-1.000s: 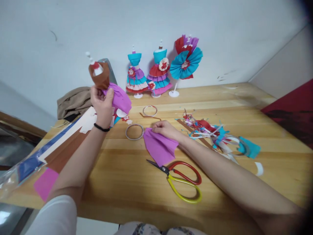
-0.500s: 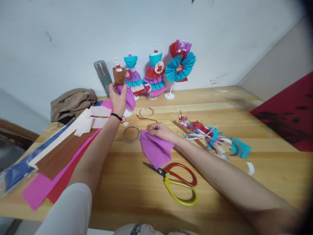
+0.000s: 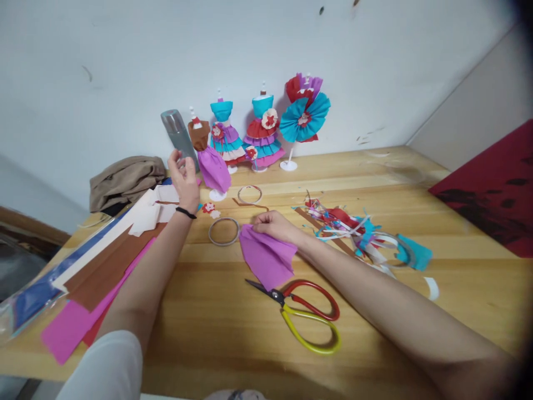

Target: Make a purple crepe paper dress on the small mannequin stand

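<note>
My right hand (image 3: 272,225) pinches the gathered top edge of a purple crepe paper piece (image 3: 268,258), which fans out over the table. My left hand (image 3: 183,178) is raised with fingers apart and nothing in it, just left of a small dress form (image 3: 210,161) in a brown top and purple skirt. That form stands upright on a white base. Scissors (image 3: 287,297) with one red and one yellow handle lie slightly spread below the paper, near its lower edge. A roll of tape (image 3: 224,231) lies left of my right hand.
More dressed forms (image 3: 263,130) stand along the wall, beside a grey flask (image 3: 177,130). Coloured paper sheets (image 3: 100,272) and a brown cloth (image 3: 125,180) lie at left. Paper scraps (image 3: 362,228) heap at right. A second tape ring (image 3: 250,194) and small paper flowers (image 3: 209,208) lie mid-table.
My left hand has let go of the brown-and-purple dress form and moved left, away from it. My right hand keeps holding the purple paper in the same place.
</note>
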`<state>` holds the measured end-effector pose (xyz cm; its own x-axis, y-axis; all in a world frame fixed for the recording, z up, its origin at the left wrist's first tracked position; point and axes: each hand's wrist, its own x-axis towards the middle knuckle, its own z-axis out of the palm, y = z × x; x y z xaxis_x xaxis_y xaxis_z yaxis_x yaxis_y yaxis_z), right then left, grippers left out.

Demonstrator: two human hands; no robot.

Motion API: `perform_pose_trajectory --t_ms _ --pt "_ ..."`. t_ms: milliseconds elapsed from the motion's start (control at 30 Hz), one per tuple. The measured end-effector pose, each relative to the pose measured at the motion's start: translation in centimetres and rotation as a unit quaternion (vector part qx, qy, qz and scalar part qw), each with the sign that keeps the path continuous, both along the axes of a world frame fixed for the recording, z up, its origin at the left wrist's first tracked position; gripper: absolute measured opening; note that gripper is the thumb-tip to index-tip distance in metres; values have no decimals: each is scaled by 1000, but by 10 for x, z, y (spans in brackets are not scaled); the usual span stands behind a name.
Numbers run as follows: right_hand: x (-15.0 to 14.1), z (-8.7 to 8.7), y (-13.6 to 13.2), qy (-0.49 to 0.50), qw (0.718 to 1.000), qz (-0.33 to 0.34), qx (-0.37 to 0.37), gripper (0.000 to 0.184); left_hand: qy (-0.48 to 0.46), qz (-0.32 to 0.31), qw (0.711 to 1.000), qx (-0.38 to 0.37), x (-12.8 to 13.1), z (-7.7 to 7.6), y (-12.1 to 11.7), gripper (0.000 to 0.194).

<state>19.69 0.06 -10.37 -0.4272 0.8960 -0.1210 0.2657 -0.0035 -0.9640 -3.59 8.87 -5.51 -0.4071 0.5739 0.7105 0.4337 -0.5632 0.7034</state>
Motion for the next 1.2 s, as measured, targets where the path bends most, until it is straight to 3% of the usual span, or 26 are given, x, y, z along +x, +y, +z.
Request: perform_pose_trajectory --t_ms 67,133,267,333,400,467,600,833,1033,1200 --pt "0 0 0 6 1000 2 -1 17 12 14 998 -63 2 -4 -23 30" --pt "0 2 0 12 1000 6 -1 19 97 -81 976 -176 9 -11 -56 20" --pt "1 5 1 19 1000 8 -4 18 199 -193 930 -242 27 -29 -123 13" --pt "1 6 1 19 1000 6 -6 16 312 -220 882 -278 31 -36 -142 15" --pt "1 7 0 17 1000 4 -8 16 362 -199 864 -288 33 -41 -147 15" --pt "1 8 -1 14 1000 4 -10 16 370 -190 864 -284 33 -44 -144 18" --pt "5 15 -7 6 1000 12 -18 18 324 -190 881 -288 32 -48 -140 16" --pt "7 28 -19 -23 998 59 -9 22 181 -185 909 -326 32 -45 -158 15" --pt "1 25 -30 -7 998 61 -1 20 30 -269 909 -319 34 -51 -161 16" --pt "-4 24 -34 -13 998 63 -12 15 47 -297 910 -286 34 -58 -162 23"
